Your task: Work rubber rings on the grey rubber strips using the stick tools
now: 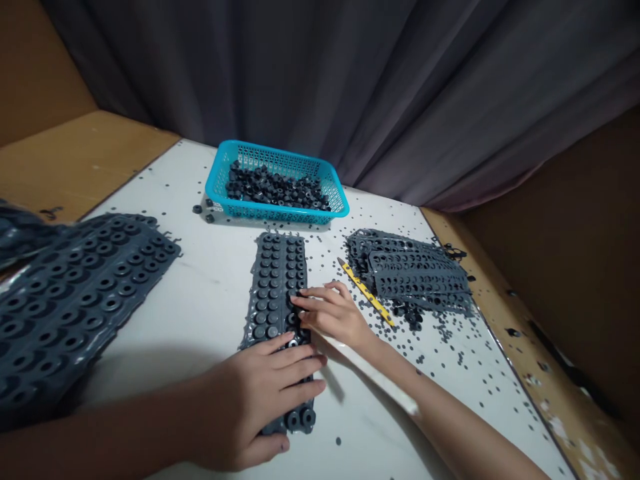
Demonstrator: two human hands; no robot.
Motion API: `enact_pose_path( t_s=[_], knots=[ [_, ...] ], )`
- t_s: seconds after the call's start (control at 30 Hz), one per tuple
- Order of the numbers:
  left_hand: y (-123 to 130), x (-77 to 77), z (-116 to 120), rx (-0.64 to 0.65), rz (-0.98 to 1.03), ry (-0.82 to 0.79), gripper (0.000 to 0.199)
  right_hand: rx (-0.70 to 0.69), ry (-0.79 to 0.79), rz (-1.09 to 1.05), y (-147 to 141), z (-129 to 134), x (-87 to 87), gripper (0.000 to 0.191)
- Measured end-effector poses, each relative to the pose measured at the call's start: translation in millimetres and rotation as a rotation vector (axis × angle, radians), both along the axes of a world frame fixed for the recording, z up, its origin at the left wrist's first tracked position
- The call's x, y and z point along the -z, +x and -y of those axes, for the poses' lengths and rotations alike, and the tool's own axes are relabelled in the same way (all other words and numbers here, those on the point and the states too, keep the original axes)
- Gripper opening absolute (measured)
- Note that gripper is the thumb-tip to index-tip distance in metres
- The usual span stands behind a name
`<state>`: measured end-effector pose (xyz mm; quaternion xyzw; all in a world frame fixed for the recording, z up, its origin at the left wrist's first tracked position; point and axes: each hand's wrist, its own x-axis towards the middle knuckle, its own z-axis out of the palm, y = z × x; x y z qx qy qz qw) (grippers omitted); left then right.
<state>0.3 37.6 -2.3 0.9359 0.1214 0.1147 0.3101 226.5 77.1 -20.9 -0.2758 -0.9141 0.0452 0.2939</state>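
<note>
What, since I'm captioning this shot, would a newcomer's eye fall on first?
The bright blue basket of small dark parts, at the far side of the white tabletop, probably comes first. Nearer, the left hand spreads over a knobbed dark sheet, and the right hand holds a white stick by the sheet's right edge. At right, a yellow strip lies beside stacked perforated sheets.

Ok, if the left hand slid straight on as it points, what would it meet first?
Most likely the right hand with the white stick it holds; depth is unclear, and the stick looks raised, so the left hand might pass beneath.
</note>
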Motion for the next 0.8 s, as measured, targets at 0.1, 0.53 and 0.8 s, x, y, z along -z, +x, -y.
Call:
enact_pose_path(
  t_s=[0.1, 0.53, 0.8],
  knots=[
    [0.0, -3.5, -1.4, 0.028, -0.046, 0.015, 0.069, -0.055, 0.136, 0.112, 2.7, -9.4, 0.0, 0.009],
    [1.5, 12.2, 9.5, -0.068, -0.02, 0.048, 0.069, 0.117, -0.433, -0.261, -6.9, 0.5, -14.3, 0.004],
    [1.7, 9.8, 8.6, -0.061, -0.035, 0.039, 0.069, 0.072, -0.184, -0.136, -4.4, -13.5, 0.1, 0.003]
  ],
)
